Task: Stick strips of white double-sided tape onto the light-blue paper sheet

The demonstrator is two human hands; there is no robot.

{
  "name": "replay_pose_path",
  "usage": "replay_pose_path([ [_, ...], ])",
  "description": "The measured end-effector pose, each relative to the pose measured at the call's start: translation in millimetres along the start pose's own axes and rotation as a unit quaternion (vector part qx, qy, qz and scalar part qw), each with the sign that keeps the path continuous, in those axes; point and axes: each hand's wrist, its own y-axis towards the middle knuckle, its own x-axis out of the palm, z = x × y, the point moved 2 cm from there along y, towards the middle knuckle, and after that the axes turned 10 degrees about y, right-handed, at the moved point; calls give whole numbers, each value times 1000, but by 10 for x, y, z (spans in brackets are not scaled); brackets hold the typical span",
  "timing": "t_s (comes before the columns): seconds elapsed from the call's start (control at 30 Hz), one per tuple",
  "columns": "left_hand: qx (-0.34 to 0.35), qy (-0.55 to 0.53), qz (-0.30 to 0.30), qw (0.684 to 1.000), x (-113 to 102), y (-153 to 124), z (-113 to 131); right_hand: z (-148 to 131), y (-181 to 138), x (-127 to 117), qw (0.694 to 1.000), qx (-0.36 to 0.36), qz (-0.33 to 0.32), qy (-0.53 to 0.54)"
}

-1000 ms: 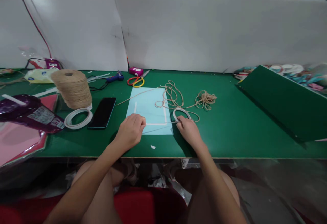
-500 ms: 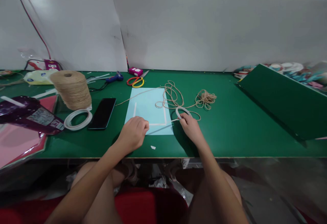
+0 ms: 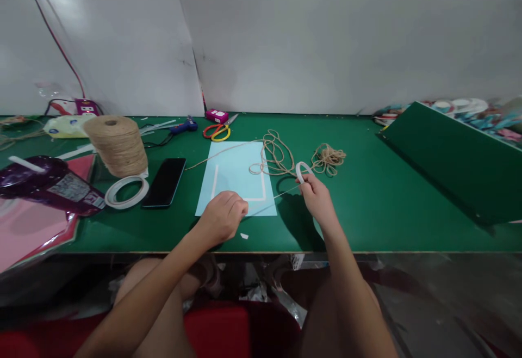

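My right hand [image 3: 318,199] grips a roll of white tape [image 3: 299,172], held up over the table to the right of a light-blue sheet of paper [image 3: 237,170]. A thin strip of tape [image 3: 281,194] stretches from the roll down to my left hand [image 3: 227,215]. That hand is closed over the paper's lower edge, its fingertips pinched at the strip's end. White tape lines lie on the sheet along its left, right [image 3: 263,184] and lower sides; my left hand hides part of the lower left. Loose twine [image 3: 277,154] crosses the sheet's upper right.
Left of the paper are a phone [image 3: 165,182], another tape roll [image 3: 110,197], a twine spool [image 3: 117,148] and a purple cup [image 3: 61,186]. Scissors [image 3: 221,131] and a glue gun [image 3: 185,125] lie behind. A bundle of twine [image 3: 327,158] and a green board [image 3: 457,167] are on the right.
My right hand has moved right and lifted slightly with the tape roll, which is now tilted more upright. My left hand has shifted a little right and nearer me.
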Motion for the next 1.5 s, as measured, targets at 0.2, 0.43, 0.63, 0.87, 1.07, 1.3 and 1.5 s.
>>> replay_pose_path([
  [0.2,-5,-15,18,1000,-37,2,1,-75,40,-7,996,-26,38,-70],
  [0.43,-49,-54,35,997,-90,-20,-22,-46,92,-34,995,-28,44,-81],
  [0.63,-208,-92,15,974,-153,-50,-273,8,-32,118,990,-19,-134,28],
  [0.87,-340,-221,7,914,-172,-74,-510,-152,-180,207,963,-21,-258,73],
  [1.07,-351,-184,12,918,-149,-91,-561,-190,-205,222,951,-45,-306,19],
  [1.3,-337,-135,52,930,-180,-101,-547,-197,-269,257,944,-101,-293,-113],
  [1.5,-335,-121,50,933,-165,-110,-574,-203,-288,265,940,-120,-294,-124],
])
